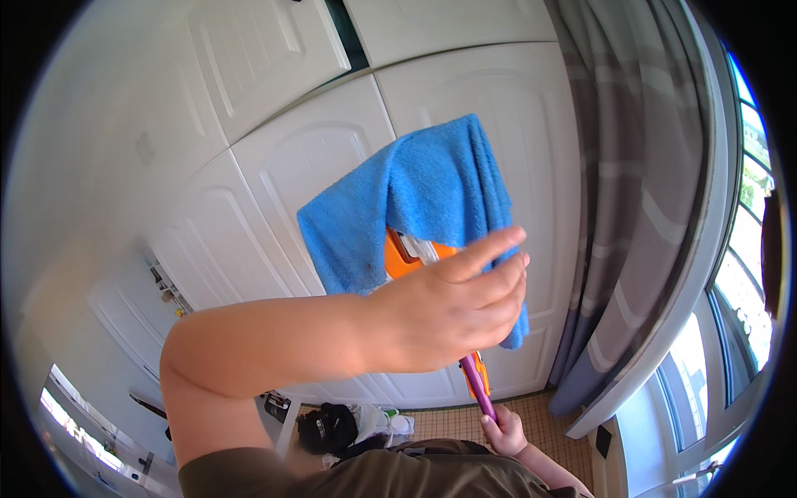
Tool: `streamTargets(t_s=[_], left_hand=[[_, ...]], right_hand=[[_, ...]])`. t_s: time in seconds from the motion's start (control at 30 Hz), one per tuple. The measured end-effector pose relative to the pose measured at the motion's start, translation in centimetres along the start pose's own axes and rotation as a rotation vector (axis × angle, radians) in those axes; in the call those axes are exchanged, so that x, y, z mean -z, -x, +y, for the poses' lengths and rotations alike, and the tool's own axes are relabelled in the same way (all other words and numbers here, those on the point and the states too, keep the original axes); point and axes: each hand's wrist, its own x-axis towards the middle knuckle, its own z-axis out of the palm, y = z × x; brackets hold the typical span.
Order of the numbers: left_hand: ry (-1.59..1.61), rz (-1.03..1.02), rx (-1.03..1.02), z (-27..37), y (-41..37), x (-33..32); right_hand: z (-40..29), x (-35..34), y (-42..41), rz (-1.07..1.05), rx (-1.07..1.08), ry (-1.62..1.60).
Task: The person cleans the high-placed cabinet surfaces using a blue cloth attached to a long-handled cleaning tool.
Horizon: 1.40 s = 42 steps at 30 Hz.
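A blue towelling cloth (429, 180) hangs draped over an orange mop head (401, 254), which shows beneath its lower edge. My left hand (451, 305) is in front of the cloth's right side, with the index finger stretched out and the other fingers bent. The thumb is hidden, so whether this hand pinches the cloth cannot be told. Lower down, my right hand (505, 431) grips the purple mop pole (479, 387). An orange fitting (484, 376) runs alongside the pole just below my left hand. The mop head is raised, with the pole slanting down towards me.
White wardrobe doors (473, 93) stand behind the cloth; one upper door (268, 56) is ajar. Grey striped curtains (629, 218) and a window (741, 267) are at right. A black bag (327, 428) and white plastic items (373, 423) lie on the tiled floor (445, 425).
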Motion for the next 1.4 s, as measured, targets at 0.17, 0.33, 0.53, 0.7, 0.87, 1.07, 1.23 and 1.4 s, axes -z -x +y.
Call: streamTargets(t_s=[0.17,0.33,0.53,0.7,0.87,1.07,1.23,1.4], left_hand=[[0.027,-0.777,-0.111,2.1,-4.9,-4.8],[-0.027,-1.077,-0.173,2.4,-5.7,-9.5],[0.017,-1.275,-0.222,1.6,-4.2,-11.9],[-0.021,-1.141,-0.282,2.6,-1.2,-13.7],[0.025,-1.51,-0.355,3.7,-1.2,-15.4],[-0.247,-1.431,-0.287,3.0,3.3,-19.9],[0.136,-1.196,0.263,-0.9,0.5,-19.2],[0.281,-0.726,0.786,-6.2,-4.2,-15.9]], right_hand=[[-0.3,0.0,0.1,-0.002,-0.012,0.022],[-0.2,-0.2,0.3,-0.025,-0.014,0.032],[0.4,0.6,0.2,-0.107,-0.02,0.138],[1.1,0.6,-0.3,-0.126,0.011,0.115],[2.2,0.9,-0.9,-0.204,-0.025,0.149],[2.7,1.1,-2.0,-0.268,0.057,0.101],[3.7,0.7,-3.2,-0.31,0.078,0.05],[5.1,0.0,-3.7,-0.375,0.039,0.047]])
